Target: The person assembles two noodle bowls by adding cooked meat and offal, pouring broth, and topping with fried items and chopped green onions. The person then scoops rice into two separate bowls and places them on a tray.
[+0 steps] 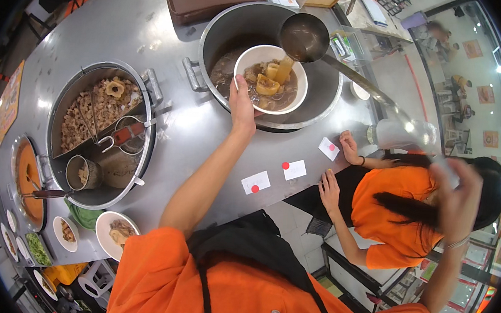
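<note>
Broth is poured from a ladle (304, 37), gripped by the blurred right hand (456, 193), into a white bowl (271, 78). The bowl is pinched at its rim by the left hand (242, 104) above the pot (269, 64) by the counter's (154, 37) far edge.

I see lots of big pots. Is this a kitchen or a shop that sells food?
Probably a food stall or small restaurant kitchen. A left hand holds a white bowl over a huge soup pot, the right hand pours from a long ladle, and a partitioned pot holds meat.
</note>
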Demonstrator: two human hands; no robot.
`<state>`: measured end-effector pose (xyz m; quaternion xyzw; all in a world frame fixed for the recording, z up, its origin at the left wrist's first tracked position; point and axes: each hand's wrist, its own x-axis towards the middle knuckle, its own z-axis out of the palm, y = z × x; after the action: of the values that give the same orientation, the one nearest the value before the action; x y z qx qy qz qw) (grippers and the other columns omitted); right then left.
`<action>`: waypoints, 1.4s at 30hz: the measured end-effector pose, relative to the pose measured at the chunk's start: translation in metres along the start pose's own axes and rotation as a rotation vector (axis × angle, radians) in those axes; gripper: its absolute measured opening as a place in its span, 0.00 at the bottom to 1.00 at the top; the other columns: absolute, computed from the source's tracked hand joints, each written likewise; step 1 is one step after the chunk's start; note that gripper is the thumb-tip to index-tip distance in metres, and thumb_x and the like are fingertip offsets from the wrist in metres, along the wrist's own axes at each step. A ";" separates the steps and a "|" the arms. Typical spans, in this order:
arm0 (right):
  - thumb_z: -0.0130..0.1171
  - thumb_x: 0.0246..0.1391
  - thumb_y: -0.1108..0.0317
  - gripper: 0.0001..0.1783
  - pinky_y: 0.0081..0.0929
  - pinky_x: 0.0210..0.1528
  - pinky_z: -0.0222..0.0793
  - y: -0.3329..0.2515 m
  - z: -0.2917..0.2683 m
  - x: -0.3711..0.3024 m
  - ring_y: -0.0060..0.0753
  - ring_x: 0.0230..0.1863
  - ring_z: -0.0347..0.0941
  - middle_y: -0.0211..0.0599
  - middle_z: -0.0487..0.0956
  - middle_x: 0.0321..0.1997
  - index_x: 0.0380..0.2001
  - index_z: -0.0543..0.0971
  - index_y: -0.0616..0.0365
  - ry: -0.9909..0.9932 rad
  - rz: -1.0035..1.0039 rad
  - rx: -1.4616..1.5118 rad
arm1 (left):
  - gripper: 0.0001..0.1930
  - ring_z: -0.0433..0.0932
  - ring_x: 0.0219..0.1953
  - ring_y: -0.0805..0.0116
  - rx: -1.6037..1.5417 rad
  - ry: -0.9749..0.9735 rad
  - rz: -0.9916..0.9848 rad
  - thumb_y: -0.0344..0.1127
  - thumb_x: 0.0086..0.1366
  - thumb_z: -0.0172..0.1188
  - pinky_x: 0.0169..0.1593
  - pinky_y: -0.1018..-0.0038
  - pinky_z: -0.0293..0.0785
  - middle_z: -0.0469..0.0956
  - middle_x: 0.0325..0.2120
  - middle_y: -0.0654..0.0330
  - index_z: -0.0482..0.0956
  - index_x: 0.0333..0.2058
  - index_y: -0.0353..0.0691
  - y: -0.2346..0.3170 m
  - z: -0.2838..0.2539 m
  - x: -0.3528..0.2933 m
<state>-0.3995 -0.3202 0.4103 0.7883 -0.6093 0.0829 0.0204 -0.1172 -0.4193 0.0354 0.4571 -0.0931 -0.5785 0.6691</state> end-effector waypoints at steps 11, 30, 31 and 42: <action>0.72 0.49 0.52 0.21 0.30 0.27 0.69 0.077 0.157 0.137 0.29 0.22 0.73 0.30 0.77 0.22 0.33 0.86 0.61 -0.516 0.373 0.164 | 0.33 0.75 0.62 0.61 -0.131 0.038 0.176 0.58 0.80 0.44 0.63 0.64 0.76 0.72 0.62 0.53 0.61 0.69 0.36 0.052 -0.079 -0.042; 0.70 0.50 0.59 0.16 0.49 0.51 0.77 0.042 0.324 0.164 0.57 0.43 0.83 0.54 0.85 0.38 0.36 0.88 0.61 -0.404 -0.070 -0.081 | 0.33 0.72 0.65 0.63 -0.089 0.104 0.126 0.58 0.81 0.37 0.68 0.63 0.69 0.70 0.65 0.51 0.62 0.68 0.33 0.081 -0.113 -0.071; 0.70 0.50 0.56 0.19 0.48 0.51 0.77 0.050 0.293 0.170 0.58 0.44 0.82 0.56 0.85 0.39 0.38 0.87 0.62 -0.417 -0.055 -0.040 | 0.33 0.72 0.66 0.62 -0.097 0.098 0.127 0.58 0.81 0.37 0.68 0.63 0.69 0.70 0.66 0.51 0.62 0.68 0.33 0.078 -0.112 -0.067; 0.71 0.55 0.56 0.21 0.13 0.26 0.59 0.042 -0.058 0.159 0.11 0.22 0.66 0.22 0.78 0.27 0.46 0.79 0.58 -0.275 0.480 0.082 | 0.34 0.72 0.66 0.61 -0.111 -0.017 0.122 0.58 0.80 0.42 0.66 0.64 0.71 0.69 0.65 0.51 0.59 0.70 0.34 0.047 -0.060 -0.033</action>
<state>-0.4074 -0.4752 0.4892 0.6253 -0.7719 0.0022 -0.1147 -0.0563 -0.3650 0.0483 0.4080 -0.0941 -0.5448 0.7265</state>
